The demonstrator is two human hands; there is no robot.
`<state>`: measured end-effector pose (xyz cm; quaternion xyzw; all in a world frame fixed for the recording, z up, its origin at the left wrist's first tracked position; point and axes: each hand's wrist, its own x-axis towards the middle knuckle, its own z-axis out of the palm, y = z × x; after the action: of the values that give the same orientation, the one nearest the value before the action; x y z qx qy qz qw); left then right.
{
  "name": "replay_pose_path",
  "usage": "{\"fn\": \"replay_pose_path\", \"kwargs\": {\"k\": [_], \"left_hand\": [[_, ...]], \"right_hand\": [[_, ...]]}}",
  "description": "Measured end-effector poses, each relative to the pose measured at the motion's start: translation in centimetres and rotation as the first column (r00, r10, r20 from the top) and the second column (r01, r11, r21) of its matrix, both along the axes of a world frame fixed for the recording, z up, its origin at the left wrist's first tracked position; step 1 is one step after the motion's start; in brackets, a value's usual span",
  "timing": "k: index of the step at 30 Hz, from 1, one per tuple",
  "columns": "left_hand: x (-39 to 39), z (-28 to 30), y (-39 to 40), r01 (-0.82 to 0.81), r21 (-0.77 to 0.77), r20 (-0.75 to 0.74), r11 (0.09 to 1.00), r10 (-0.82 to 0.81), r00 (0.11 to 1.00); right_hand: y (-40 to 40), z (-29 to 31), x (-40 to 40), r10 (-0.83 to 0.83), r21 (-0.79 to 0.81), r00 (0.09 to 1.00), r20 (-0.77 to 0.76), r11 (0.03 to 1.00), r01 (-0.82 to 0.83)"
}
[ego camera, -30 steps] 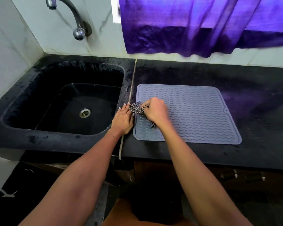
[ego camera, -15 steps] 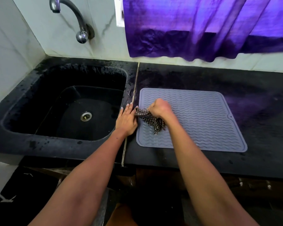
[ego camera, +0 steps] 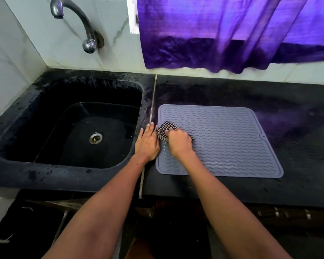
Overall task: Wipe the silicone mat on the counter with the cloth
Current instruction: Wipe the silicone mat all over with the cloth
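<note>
Head view: the grey silicone mat (ego camera: 223, 143) lies flat on the black table (ego camera: 297, 128) just right of the sink (ego camera: 45, 128), with the right hand (ego camera: 179, 143) closed on a bunched checked cloth (ego camera: 164, 129) at the mat's left edge. The left hand (ego camera: 147, 144) rests flat, its fingers (ego camera: 148, 128) stretched out and holding nothing, beside that edge — apparently pinning the mat. Good practice, in my judgement: keep that brace, press evenly, and stroke along the ridges rightward — most of the mat likely remains unwiped.
</note>
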<state>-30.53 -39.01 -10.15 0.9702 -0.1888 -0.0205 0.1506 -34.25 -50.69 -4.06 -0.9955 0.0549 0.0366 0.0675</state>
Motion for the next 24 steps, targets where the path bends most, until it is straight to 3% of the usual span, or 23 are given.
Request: {"fn": "replay_pose_path", "kwargs": {"k": [5,11,17,24], "left_hand": [[-0.1,0.1,-0.1,-0.009,-0.006,0.001,1.0,0.009,1.0],[-0.1,0.3,-0.6,-0.053,-0.073,-0.003,0.996,0.053,0.999],[-0.4,0.4,-1.3,-0.108,-0.118,0.022,0.987,0.112,0.993],[-0.6,0.1,-1.0,-0.087,-0.083,0.014,0.993,0.089,0.996]], "right_hand": [[-2.9,2.6,1.2,-0.033,0.233,0.996,-0.079,0.971,0.05],[-3.1,0.7,-1.8,-0.088,0.184,0.996,0.006,0.979,0.086],[-3.1,-2.2,-4.6,-0.042,0.125,0.993,0.107,0.992,0.029],[-4.2,1.3,-2.2,-0.1,0.18,0.993,-0.055,0.978,0.108]]}}
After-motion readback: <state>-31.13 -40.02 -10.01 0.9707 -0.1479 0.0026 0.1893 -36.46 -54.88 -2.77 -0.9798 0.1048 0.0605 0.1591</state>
